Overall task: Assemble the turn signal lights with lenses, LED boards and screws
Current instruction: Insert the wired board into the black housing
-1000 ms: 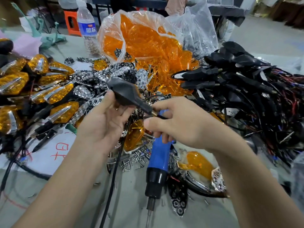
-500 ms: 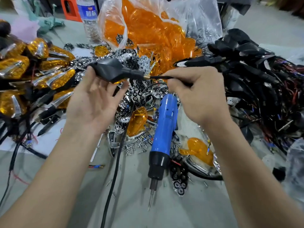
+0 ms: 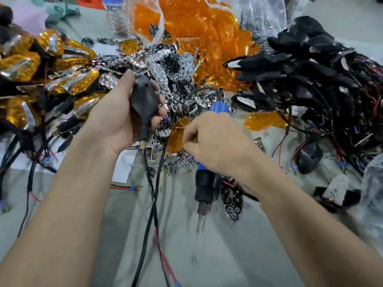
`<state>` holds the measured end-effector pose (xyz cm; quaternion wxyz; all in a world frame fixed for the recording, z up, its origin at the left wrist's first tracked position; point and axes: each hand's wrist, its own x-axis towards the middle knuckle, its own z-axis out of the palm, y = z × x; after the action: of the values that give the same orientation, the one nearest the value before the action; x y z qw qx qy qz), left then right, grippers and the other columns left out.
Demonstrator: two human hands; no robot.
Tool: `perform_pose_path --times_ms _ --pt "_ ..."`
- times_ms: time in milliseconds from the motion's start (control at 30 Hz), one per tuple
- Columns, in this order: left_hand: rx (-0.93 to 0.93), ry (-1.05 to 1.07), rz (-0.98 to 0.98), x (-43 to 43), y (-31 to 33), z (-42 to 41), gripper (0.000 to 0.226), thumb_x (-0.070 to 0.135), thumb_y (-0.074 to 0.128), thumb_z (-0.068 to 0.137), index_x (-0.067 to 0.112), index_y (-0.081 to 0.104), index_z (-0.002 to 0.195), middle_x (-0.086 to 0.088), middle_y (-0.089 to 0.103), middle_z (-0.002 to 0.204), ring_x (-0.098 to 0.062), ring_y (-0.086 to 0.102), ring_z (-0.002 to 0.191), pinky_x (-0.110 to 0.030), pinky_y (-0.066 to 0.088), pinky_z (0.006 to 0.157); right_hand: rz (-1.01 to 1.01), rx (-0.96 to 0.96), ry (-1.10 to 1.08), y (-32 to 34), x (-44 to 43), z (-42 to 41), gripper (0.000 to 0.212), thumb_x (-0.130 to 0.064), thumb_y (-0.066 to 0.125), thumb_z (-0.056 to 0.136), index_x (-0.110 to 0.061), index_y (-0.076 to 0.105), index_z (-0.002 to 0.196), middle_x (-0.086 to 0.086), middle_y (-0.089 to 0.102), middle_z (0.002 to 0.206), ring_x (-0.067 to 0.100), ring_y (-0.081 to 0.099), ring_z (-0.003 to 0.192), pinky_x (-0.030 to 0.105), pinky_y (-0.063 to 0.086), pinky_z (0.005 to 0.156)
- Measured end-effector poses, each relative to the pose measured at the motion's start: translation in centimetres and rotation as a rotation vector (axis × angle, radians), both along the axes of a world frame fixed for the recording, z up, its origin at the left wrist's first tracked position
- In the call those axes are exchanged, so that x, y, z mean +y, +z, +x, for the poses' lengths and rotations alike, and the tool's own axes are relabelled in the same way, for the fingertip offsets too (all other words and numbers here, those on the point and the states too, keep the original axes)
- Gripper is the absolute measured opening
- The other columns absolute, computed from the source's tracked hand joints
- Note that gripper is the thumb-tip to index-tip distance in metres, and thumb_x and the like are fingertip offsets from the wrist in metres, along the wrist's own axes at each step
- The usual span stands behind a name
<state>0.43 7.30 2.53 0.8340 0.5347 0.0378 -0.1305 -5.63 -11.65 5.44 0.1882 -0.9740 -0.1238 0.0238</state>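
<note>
Grey counter (image 3: 238,245). Bag of orange lenses (image 3: 196,27), far centre. Heap of black wired housings (image 3: 310,65), right. Finished lights (image 3: 68,85), left. LED boards (image 3: 178,79), centre. Blue screwdriver (image 3: 204,183) lying under right grip (image 3: 215,141), whose fingers are curled; contents cannot be told. Left grip (image 3: 116,119) clasps one housing (image 3: 144,100). Screws (image 3: 178,164) beside the screwdriver.

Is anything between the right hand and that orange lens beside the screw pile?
Nothing visible. The right hand has its fingertips at the right edge of the orange lens. A black cable runs only along its left side. The blue screwdriver lies beneath the hand.
</note>
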Motion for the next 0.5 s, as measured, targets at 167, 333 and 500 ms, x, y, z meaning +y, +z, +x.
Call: perform_pose_path --times_ms 167,333,500 --pt "-0.024 -0.118 0.162 -1.1 -0.2 -0.4 0.06 0.053 0.029 0.11 0.012 0.072 0.102 -0.007 0.067 0.08 -0.018 0.057 0.056 -0.019 0.038 0.034 -0.329 -0.046 0.192 -0.5 0.9 -0.7 0.018 -0.017 0.062 0.09 -0.026 0.076 0.097 -0.002 0.074 0.098 0.027 0.067 0.098 0.039 0.049 0.096" --pt "0.008 -0.183 0.304 -2.2 -0.3 -0.9 0.054 0.047 0.034 0.111 0.01 0.072 0.101 -0.007 0.066 0.075 -0.02 0.058 0.056 -0.021 0.041 0.037 -0.363 -0.092 0.245 -1.2 1.5 -0.4 0.015 -0.009 0.058 0.088 -0.021 0.062 0.096 -0.001 0.053 0.075 0.029 0.061 0.086 0.036 0.044 0.091" --pt "0.031 -0.232 0.31 -2.7 -0.7 -1.2 0.048 0.044 0.039 0.109 0.012 0.072 0.096 -0.007 0.067 0.077 -0.02 0.058 0.055 -0.023 0.042 0.038 -0.302 -0.038 0.19 -1.3 1.3 -0.8 0.032 -0.005 0.053 0.087 -0.022 0.03 0.074 -0.008 0.032 0.061 0.019 0.031 0.055 0.033 0.023 0.075"
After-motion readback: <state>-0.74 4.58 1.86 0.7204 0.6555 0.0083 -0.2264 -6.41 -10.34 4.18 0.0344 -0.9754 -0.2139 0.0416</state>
